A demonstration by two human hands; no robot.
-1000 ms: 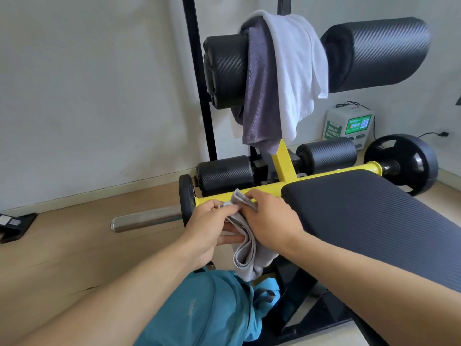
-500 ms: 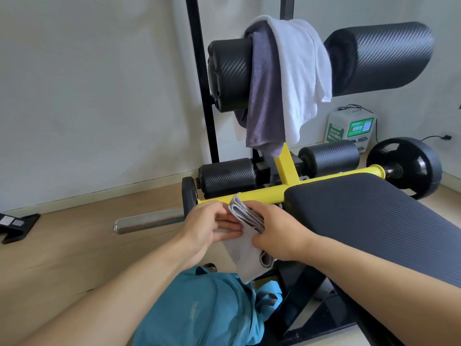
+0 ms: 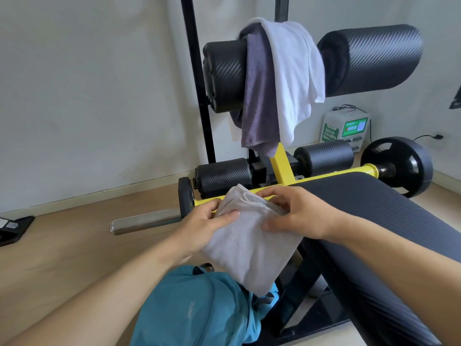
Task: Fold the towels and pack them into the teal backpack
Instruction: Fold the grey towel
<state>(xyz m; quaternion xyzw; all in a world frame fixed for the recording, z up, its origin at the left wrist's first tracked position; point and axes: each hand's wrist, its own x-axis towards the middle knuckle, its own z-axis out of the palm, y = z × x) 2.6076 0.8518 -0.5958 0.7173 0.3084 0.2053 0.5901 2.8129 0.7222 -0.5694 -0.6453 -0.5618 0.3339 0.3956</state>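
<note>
**Folded towel held over teal backpack**

Nearest, at the bottom centre: one teal backpack (image 3: pixel 189 310) on the wooden floor (image 3: pixel 62 245), its top gaping at the right; contents hidden from here. Just above it, one light grey folded towel (image 3: pixel 249 243), hanging low corner over the bag's opening, gripped from both sides. Left hand (image 3: pixel 202 226) clamped on the towel's left edge, thumb across the top of the cloth, fingers underneath. Right hand (image 3: pixel 299 216) pinching the towel's upper right part, thumb on the near face, fingers curled over the far folded edge.

To the right, one black padded bench (image 3: pixel 389 233) on a yellow frame (image 3: pixel 282 168), sloping away. Beyond the hands, one bare steel bar sleeve (image 3: pixel 147 222) pointing left, and two black weight plates: a small one (image 3: pixel 185 198) at left, a large one (image 3: pixel 399 166) at right. Four black foam rollers in all, two low, two high.

Draped over the high rollers: two more towels, one purple-grey (image 3: pixel 259 108), one white (image 3: pixel 294 78), side by side and touching.

Farthest: plain white wall, one white-and-green box (image 3: pixel 345 128) on the floor at right, with cables. At far left on the floor, a dark flat object (image 3: pixel 12 228).
</note>
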